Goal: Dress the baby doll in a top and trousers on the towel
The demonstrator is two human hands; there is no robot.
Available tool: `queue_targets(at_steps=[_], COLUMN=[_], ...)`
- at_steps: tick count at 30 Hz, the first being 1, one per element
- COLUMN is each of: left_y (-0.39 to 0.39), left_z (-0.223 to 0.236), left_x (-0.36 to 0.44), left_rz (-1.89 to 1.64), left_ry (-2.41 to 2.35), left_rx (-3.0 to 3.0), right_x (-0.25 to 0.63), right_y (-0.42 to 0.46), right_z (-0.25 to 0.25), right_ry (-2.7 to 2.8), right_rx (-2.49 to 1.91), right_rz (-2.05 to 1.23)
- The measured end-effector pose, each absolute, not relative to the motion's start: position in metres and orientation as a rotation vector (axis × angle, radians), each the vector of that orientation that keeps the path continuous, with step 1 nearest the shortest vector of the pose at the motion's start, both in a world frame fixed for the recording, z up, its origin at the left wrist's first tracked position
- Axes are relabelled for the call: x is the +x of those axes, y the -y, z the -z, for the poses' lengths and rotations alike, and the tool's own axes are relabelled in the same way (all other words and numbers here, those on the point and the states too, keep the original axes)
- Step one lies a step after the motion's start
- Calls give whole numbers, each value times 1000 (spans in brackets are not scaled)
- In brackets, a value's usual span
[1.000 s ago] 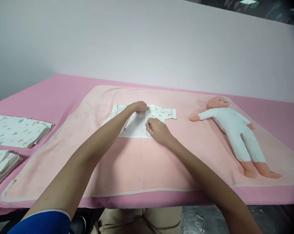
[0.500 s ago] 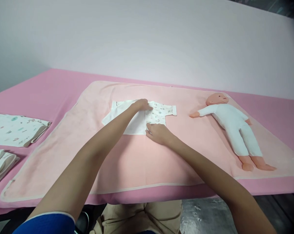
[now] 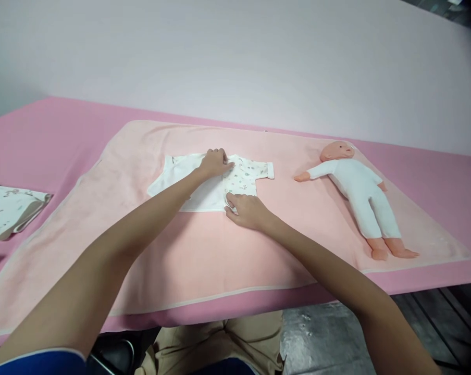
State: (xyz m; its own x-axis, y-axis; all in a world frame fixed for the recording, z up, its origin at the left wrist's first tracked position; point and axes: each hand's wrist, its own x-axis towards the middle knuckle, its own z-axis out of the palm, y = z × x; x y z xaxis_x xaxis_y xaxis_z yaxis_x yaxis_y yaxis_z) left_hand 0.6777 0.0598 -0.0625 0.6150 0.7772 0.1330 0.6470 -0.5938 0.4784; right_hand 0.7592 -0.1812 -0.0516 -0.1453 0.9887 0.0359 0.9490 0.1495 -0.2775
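A small white baby shirt lies spread with its front opened. Its right part shows a tiny print and a short sleeve, while the left part is plain white. My left hand is at the top of the shirt near the neckline, fingers bent and thumb pointing right, closed on the cloth. Lower down, my right hand pinches the shirt's edge near the bottom hem between thumb and fingers. My left forearm covers some of the plain part.
Under the shirt is a peach blanket on a pink-covered table. A baby doll in a white suit lies on the blanket at the right. Folded printed cloth rests at the left edge. A pale wall stands behind.
The view has shifted slightly, so the shirt, doll and blanket appear further left and a little higher. Both hands keep nearly the same places on the shirt.
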Motion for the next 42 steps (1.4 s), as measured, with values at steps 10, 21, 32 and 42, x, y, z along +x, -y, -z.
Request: queue_targets(at_steps=[10, 21, 32, 42], left_y=[-60, -13, -67, -75], left_z=[48, 67, 90, 98], left_x=[678, 729, 717, 718], left_rz=[-181, -804, -638, -805], left_ry=[-1237, -747, -730, -900], left_rx=[2436, 2342, 2595, 2566], right_x=[765, 880, 855, 872], right_y=[186, 242, 234, 222], right_z=[55, 69, 75, 95], right_ry=[1998, 1220, 1741, 1388], right_rx=[-1779, -1955, -1920, -2119], right_rz=[-460, -348, 39, 0])
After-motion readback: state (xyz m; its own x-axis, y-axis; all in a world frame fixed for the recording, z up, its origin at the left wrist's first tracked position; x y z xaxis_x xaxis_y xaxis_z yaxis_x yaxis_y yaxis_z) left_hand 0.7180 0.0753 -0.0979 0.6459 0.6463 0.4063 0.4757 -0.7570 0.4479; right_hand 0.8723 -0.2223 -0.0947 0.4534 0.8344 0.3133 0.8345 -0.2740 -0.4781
